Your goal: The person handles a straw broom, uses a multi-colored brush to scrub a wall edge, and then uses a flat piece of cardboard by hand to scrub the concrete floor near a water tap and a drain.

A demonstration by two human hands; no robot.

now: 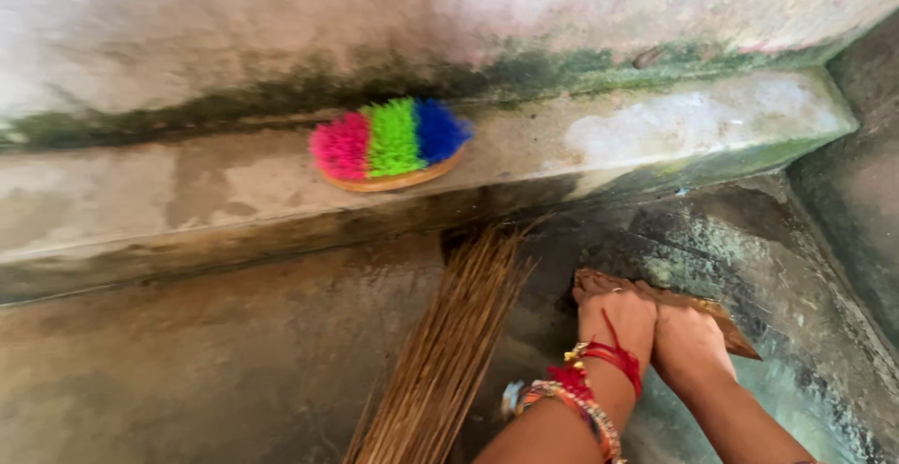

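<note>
We find both hands pressed flat, side by side, on a brown scrubber (655,297) on the wet, algae-stained concrete floor (215,361): left hand (620,319), right hand (688,340). Above it, a tricolour brush (389,144) rests on the ledge (655,127); a stick broom (449,342) lies left.

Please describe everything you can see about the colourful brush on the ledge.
The brush is oval, with a flat base that looks wooden and stiff bristles in three bands: pink, green and blue. It lies upside down, bristles up, slightly tilted, on the damp concrete ledge beside the mossy wall. Nothing else touches it; both hands are lower, away from it.
</note>
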